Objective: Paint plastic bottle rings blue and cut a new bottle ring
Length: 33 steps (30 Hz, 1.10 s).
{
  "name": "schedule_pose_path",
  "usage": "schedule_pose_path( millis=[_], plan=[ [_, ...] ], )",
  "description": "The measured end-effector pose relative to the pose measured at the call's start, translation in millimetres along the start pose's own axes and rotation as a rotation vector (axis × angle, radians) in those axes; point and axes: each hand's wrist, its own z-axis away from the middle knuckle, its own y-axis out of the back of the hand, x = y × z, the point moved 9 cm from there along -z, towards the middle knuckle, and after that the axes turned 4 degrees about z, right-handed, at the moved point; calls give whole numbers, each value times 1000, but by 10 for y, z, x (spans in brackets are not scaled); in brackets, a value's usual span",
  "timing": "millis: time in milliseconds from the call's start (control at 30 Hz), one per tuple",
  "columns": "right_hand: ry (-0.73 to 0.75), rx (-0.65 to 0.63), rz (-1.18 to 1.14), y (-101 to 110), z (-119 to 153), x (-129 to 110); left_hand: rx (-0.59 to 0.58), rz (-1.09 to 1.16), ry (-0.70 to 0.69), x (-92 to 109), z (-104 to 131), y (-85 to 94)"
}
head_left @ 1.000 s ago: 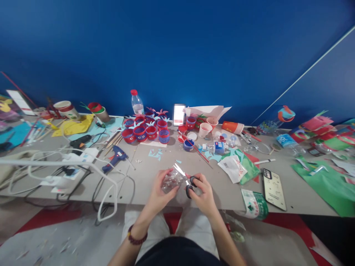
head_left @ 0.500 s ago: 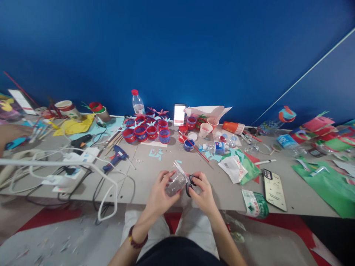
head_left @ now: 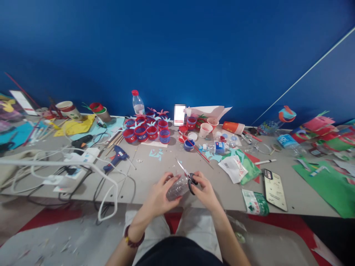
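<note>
A clear plastic bottle piece [head_left: 177,187] is gripped in my left hand [head_left: 161,192], its fingers curved round the side above the table's front edge. My right hand [head_left: 204,189] holds scissors [head_left: 190,178] by their black handles. The blades point up and to the left, across the far side of the clear plastic. They look nearly closed. Whether a blade touches the plastic I cannot tell. Light-blue paper scraps [head_left: 155,154] lie on the table beyond my hands.
Painted red and blue cups [head_left: 140,133] with paper leaves stand farther back. To the left lie a blue glue gun [head_left: 118,159] and a white power strip [head_left: 80,162] with looping cables. A phone [head_left: 275,190], a green packet [head_left: 255,202] and a small labelled bottle [head_left: 219,147] are on the right.
The scissors and my right hand have shifted slightly right, and the blades have come closer together. The clear plastic has turned a little in my left hand. A co-worker's hand at far left has gone.
</note>
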Motion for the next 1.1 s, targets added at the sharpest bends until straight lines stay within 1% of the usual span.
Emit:
schedule_pose_path(
  millis=[133, 233, 433, 733, 900, 1100],
  plan=[
    [-41, -51, -80, -28, -12, 117, -38, 50, -7, -13, -17, 24],
    [-84, -74, -144, -35, -24, 162, -51, 107, 4, -37, -20, 36],
    [-148, -37, -175, 16, -23, 171, -68, 263, 40, -73, -11, 22],
    [-184, -39, -196, -2, 6, 257, -53, 360, 29, -79, -5, 20],
    [-185, -32, -187, -6, -2, 254, -45, 432, 66, -111, 1, 15],
    [-167, -29, -149, -2, 19, 292, 5, 516, 87, -152, 6, 38]
  ],
)
